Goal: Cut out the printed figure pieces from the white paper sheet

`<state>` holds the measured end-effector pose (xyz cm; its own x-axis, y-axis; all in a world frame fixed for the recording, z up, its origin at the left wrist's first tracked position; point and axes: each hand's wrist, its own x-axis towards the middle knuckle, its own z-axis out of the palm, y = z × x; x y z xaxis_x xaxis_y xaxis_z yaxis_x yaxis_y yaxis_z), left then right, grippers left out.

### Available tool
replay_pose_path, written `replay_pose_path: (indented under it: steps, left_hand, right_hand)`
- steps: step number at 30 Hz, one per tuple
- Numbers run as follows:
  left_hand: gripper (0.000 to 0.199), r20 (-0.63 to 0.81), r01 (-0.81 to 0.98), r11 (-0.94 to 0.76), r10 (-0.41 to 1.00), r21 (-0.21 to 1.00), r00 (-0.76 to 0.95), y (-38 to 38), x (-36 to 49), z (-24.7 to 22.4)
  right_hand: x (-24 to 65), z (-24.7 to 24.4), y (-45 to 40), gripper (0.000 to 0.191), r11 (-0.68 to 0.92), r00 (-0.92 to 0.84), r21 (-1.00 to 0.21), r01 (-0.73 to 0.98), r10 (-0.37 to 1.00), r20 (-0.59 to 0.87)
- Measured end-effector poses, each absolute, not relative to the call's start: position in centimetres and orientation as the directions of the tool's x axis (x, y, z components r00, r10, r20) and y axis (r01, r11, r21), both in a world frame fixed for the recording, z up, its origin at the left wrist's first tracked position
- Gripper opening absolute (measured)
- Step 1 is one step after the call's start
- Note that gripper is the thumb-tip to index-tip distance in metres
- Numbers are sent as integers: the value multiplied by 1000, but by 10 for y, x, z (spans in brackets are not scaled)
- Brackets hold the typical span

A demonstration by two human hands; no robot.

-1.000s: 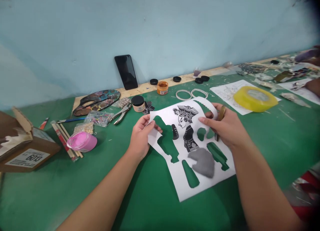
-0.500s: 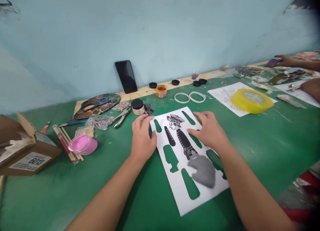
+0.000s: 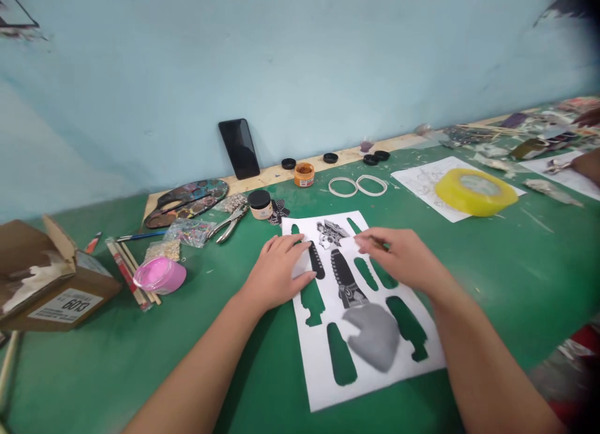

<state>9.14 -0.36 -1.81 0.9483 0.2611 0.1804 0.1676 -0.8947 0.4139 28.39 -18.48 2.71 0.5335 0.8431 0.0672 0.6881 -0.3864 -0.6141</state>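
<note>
A white sheet (image 3: 319, 371) with several cut-out openings lies on the green table, which shows through them. Printed on it are a black-and-white head in profile (image 3: 332, 234) and a dark patterned body (image 3: 347, 281). A blurred grey shape (image 3: 375, 337) covers its lower part. My left hand (image 3: 281, 268) rests on the sheet's upper left, fingers apart, fingertips beside a narrow black printed piece. My right hand (image 3: 396, 256) is over the upper right part, its fingers pinched around something thin and brownish, too small to name.
Behind the sheet are a black-lidded jar (image 3: 260, 204), pliers (image 3: 229, 223), an orange paint pot (image 3: 304, 175) and white rings (image 3: 343, 187). A pink pot (image 3: 160, 275) and cardboard box (image 3: 56, 284) stand left. Yellow tape (image 3: 475, 192) lies right; a person's hand (image 3: 588, 168) is beyond it.
My left hand has moved from the sheet's left edge onto it. My right hand has turned inward, its fingers now closed. The sheet has swivelled slightly.
</note>
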Motion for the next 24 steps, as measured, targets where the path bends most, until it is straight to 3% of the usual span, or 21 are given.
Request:
replay_pose_path:
  steps: [3, 5, 7, 11, 14, 19, 22, 24]
  left_hand:
    - [47, 150, 100, -893, 183, 440, 972, 5, 89, -17]
    - [45, 140, 61, -887, 140, 457, 980, 9, 87, -17]
    - [40, 141, 25, -878, 105, 479, 984, 13, 86, -18]
    - [26, 192, -2, -844, 120, 536, 974, 16, 88, -22]
    - [28, 265, 70, -863, 230, 501, 937, 12, 91, -23]
    - [57, 192, 176, -905, 265, 386, 945, 3, 92, -20]
    - [59, 111, 151, -913, 207, 379, 972, 3, 91, -19]
    - [60, 94, 133, -911, 183, 390, 979, 5, 90, -19]
  right_hand:
    - [288, 30, -181, 45, -311, 721, -839, 447, 681, 131]
    - [291, 27, -177, 38, -233, 760, -928, 289, 646, 74]
    - [293, 24, -176, 30, -183, 709, -971, 153, 705, -20]
    - [296, 30, -184, 51, -87, 536, -996, -15, 841, -81]
    - [301, 40, -197, 64, -32, 518, -997, -71, 853, -65]
    - [310, 49, -209, 40, 122, 685, -992, -40, 725, 62]
    - [304, 50, -207, 73, 118, 668, -993, 23, 737, 103]
    - [297, 50, -201, 77, 97, 659, -994, 46, 745, 103]
